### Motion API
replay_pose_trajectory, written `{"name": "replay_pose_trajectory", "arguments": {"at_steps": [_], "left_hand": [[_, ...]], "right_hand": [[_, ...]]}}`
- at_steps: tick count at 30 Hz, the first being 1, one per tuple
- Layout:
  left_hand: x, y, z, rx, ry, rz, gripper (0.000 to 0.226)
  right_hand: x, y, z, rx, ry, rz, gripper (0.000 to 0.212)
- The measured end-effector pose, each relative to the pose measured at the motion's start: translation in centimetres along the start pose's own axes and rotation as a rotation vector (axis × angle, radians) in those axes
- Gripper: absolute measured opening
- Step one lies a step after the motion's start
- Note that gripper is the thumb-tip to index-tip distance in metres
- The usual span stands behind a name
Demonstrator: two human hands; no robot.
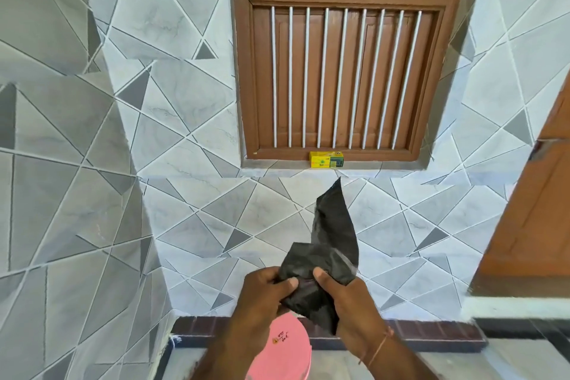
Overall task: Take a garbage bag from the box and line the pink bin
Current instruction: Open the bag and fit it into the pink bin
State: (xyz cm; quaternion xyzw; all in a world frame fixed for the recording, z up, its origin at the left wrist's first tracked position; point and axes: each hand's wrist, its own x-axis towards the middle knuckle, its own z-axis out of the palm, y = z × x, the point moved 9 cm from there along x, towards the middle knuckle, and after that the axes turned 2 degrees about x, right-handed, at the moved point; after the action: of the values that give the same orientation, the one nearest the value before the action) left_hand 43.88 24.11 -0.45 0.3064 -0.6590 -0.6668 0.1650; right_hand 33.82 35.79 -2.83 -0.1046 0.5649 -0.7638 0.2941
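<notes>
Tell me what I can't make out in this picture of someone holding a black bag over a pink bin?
Head view:
- Pink bin: mostly hidden by the left hand and forearm, cut off by the bottom edge; inside unseen.
- Garbage bag: folded and motion-blurred; its mouth can't be found. The right hand covers part.
- Yellow box on the sill: print too small to read.

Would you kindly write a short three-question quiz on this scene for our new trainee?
1. True or false: both hands grip the black garbage bag.
2. Where is the yellow box? A) window sill B) floor C) inside the bin
3. Fill in: the pink bin is ____ the hands.

Key: 1 true, left hand and right hand both hold it; 2 A; 3 below.
</notes>
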Motion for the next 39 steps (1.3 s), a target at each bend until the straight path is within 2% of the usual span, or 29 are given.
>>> {"name": "replay_pose_trajectory", "arguments": {"at_steps": [3, 5, 7, 8, 10, 12, 13, 15, 17, 21, 23, 25, 26, 28, 30, 31, 32, 33, 35, 36, 38, 39], "left_hand": [[-0.2, 0.6, 0.3, -0.075, 0.073, 0.023, 0.007], [-0.1, 1.1, 0.3, -0.059, 0.124, 0.053, 0.007], [0.0, 1.4, 0.2, -0.033, 0.185, 0.065, 0.011], [0.1, 1.5, 0.1, -0.033, 0.207, 0.063, 0.015], [0.2, 1.6, 0.2, -0.048, 0.229, 0.068, 0.025], [0.1, 1.9, 0.8, -0.078, 0.211, 0.091, 0.035], [0.2, 1.9, 1.2, -0.096, 0.195, 0.088, 0.038], [0.2, 1.9, 1.7, -0.12, 0.162, 0.077, 0.033], [0.2, 2.0, 2.2, -0.133, 0.124, 0.085, 0.029], [0.8, 2.1, 0.9, -0.074, 0.194, 0.148, 0.036], [1.0, 1.7, -0.2, -0.118, 0.251, 0.148, 0.035], [0.9, 1.0, -1.4, -0.136, 0.316, 0.121, 0.027], [0.8, 0.5, -1.9, -0.106, 0.34, 0.105, 0.023], [1.0, -0.7, -2.2, 0.126, 0.327, 0.061, 0.017], [1.0, -2.2, -1.8, 0.672, 0.239, -0.013, 0.032], [0.6, -1.9, -1.5, 0.923, 0.246, 0.025, 0.039], [0.2, -1.0, -1.1, 1.036, 0.286, 0.128, 0.041], [-0.6, 0.7, -0.5, 1.025, 0.324, 0.262, 0.038], [-1.7, 2.8, 0.9, 0.784, 0.29, 0.45, 0.035], [-1.9, 3.2, 1.9, 0.702, 0.216, 0.478, 0.037], [-1.9, 3.2, 4.3, 0.759, 0.067, 0.472, 0.043], [-1.7, 2.9, 4.9, 0.826, 0.058, 0.48, 0.036]], "right_hand": [[0.1, -0.1, -1.6, -0.067, 0.064, 0.008, 0.033], [0.1, -0.6, -3.9, -0.187, 0.245, -0.035, 0.043], [-1.3, -3.2, -6.4, -0.348, 0.515, -0.207, 0.042], [-1.9, -4.7, -6.4, -0.414, 0.533, -0.335, 0.037], [-2.1, -5.8, -3.4, -0.522, 0.269, -0.469, 0.034], [-1.9, -4.7, -0.2, -0.59, -0.015, -0.425, 0.038], [-1.9, -4.4, 0.7, -0.6, -0.081, -0.42, 0.037], [-1.4, -4.3, 0.9, -0.559, -0.071, -0.403, 0.029], [-0.7, -4.3, 0.0, -0.495, 0.005, -0.363, 0.026], [0.6, -4.3, -2.4, -0.43, 0.156, -0.312, 0.023], [1.6, -3.6, -4.6, -0.199, 0.248, -0.217, 0.016], [2.3, -2.4, -5.9, 0.136, 0.261, -0.061, 0.015], [2.4, -1.9, -5.7, 0.299, 0.228, 0.014, 0.016], [2.4, -1.7, -4.8, 0.493, 0.153, 0.085, 0.019], [2.4, -2.1, -4.1, 0.432, 0.123, 0.064, 0.021], [2.4, -2.3, -4.0, 0.351, 0.132, 0.038, 0.02], [2.3, -2.6, -3.8, 0.267, 0.14, 0.008, 0.018], [2.3, -2.9, -3.6, 0.193, 0.15, -0.026, 0.016], [2.0, -3.4, -3.0, 0.105, 0.159, -0.085, 0.013], [1.8, -3.5, -2.7, 0.089, 0.159, -0.102, 0.011], [1.3, -3.3, -1.9, 0.11, 0.147, -0.099, 0.011], [1.2, -3.2, -1.6, 0.129, 0.14, -0.087, 0.011]]}}
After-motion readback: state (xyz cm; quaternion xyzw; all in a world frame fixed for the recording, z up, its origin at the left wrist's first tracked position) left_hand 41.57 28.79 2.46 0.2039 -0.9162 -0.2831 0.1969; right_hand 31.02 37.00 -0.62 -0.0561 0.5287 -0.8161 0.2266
